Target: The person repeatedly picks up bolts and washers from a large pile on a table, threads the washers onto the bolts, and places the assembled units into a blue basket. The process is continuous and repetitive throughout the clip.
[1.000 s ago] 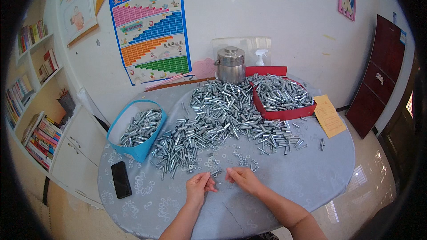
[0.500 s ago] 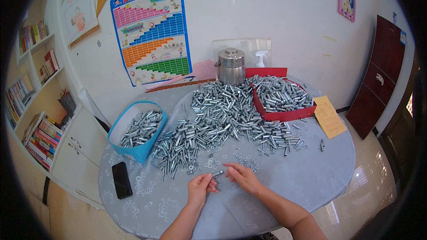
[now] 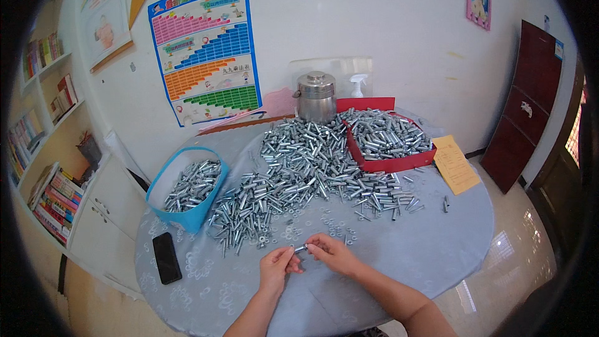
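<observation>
Near the front of the table, my left hand [image 3: 276, 266] pinches one end of a silvery metal bolt [image 3: 301, 249] between thumb and fingers. The fingers of my right hand [image 3: 332, 254] are closed round its other end, so the bolt lies across the small gap between both hands. Just beyond them, small washers and nuts [image 3: 291, 232] are scattered on the cloth. Behind these spreads a big heap of similar bolts and metal sleeves [image 3: 293, 171].
A grey patterned cloth covers the oval table [image 3: 399, 274]. On the left stand a blue bin [image 3: 192, 218] of bolts and a black phone [image 3: 166, 258]. A red box [image 3: 390, 165] of bolts, a steel pot [image 3: 316, 100], a spray bottle [image 3: 357, 85] and a yellow paper [image 3: 456, 165] lie farther back.
My right hand has come in from beside the bolt and closed on its end; its fingers were apart before. My left hand keeps its pinch. The view has shifted slightly.
</observation>
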`<state>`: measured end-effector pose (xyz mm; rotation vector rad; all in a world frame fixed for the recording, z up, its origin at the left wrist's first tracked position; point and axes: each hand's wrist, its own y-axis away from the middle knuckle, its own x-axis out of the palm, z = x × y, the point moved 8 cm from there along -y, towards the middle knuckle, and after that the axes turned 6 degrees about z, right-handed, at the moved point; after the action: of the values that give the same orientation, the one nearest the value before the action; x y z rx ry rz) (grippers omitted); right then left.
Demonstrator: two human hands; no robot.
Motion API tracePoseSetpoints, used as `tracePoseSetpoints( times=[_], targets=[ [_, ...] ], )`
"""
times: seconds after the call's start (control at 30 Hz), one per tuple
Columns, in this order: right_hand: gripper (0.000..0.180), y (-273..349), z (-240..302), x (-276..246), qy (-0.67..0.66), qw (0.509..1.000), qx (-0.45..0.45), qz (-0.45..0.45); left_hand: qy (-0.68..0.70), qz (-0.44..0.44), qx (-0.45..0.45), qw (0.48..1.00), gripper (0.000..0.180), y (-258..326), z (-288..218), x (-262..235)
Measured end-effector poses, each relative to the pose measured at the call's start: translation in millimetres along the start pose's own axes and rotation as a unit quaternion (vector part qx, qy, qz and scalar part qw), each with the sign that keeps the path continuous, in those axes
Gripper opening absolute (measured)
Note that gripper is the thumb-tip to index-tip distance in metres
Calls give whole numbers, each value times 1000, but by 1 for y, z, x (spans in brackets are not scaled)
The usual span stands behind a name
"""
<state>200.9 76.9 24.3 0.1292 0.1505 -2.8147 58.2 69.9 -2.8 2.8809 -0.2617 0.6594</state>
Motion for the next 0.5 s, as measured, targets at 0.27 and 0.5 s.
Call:
tracePoseSetpoints(
  times=[0.27,0.5],
  targets=[
    [33,5,0,-9,131,990,49,23,-90,55,56,993,15,5,-10,19],
    [18,13,29,-88,326,904,-54,-270,-53,-37,101,993,17,2,-16,-3]
  ],
)
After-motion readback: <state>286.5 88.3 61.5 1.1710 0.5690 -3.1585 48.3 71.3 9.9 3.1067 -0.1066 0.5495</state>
